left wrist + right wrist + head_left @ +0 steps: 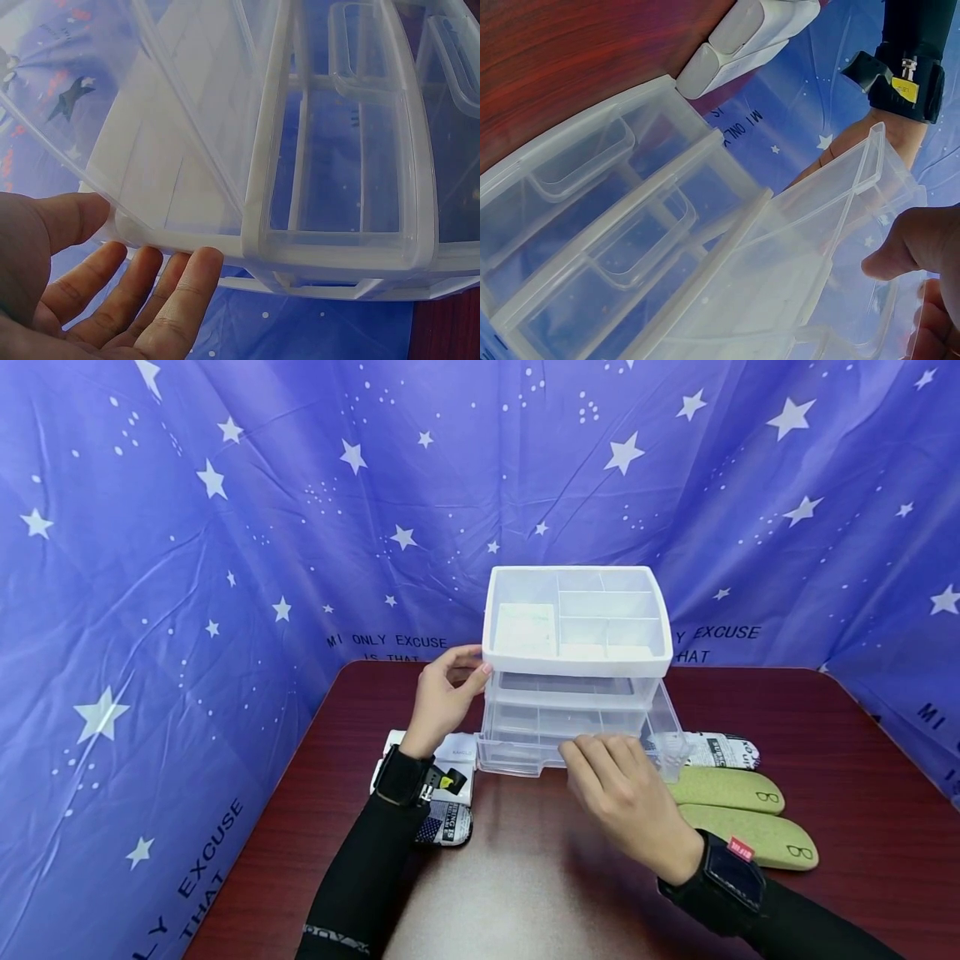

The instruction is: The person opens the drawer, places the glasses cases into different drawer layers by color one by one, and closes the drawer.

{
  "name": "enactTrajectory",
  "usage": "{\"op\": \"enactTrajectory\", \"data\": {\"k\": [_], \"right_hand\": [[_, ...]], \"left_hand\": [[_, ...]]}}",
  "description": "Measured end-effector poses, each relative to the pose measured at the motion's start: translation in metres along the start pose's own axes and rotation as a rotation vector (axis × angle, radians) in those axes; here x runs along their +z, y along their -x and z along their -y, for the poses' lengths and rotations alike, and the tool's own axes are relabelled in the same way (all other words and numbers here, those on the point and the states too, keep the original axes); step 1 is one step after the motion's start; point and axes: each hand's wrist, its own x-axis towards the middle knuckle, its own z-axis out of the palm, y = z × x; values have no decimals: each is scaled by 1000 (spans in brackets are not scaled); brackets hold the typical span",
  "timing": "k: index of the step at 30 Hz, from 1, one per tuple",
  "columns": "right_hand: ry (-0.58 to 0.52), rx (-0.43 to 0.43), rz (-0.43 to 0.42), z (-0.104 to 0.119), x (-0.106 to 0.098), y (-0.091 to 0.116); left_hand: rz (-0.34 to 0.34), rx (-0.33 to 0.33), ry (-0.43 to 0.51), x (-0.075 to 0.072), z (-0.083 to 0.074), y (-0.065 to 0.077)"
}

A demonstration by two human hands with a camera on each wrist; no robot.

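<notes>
A clear plastic drawer organizer (577,664) with a white compartmented top stands on the table. One clear drawer (510,758) is pulled out toward me; in the right wrist view, two other drawers (577,161) sit pushed in beside it. My right hand (618,797) grips the pulled-out drawer's front edge, thumb on one side and curled fingers on the other. At the organizer's upper left side, my left hand (450,693) rests its thumb and fingertips against the frame. In the left wrist view, those fingers (184,304) are fairly straight and spread.
Right of the organizer lie two green glasses cases (727,789) and a newsprint-patterned case (723,750). White cases (457,760) and another newsprint-patterned case (450,824) lie on the left, partly behind my left wrist. A blue star-print curtain (450,485) hangs behind the red-brown table (300,827).
</notes>
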Motion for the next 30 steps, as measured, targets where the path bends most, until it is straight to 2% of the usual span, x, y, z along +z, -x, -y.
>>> {"op": "enactTrajectory", "data": {"k": [3,16,18,25,30], "right_hand": [[4,-1,-4,1,-2,-1],[-4,0,-9,4,-5,0],[-6,1,-10,4,-6,0],[-4,-2,-20,5,-8,-2],[-4,-6,-17,7,-10,-3]], "left_hand": [[1,-4,6,0,15,-3],[-2,-13,2,1,13,-3],[-3,-10,-1,1,11,-3],[3,-5,-9,0,-18,5],[4,-9,-17,0,-22,6]]}}
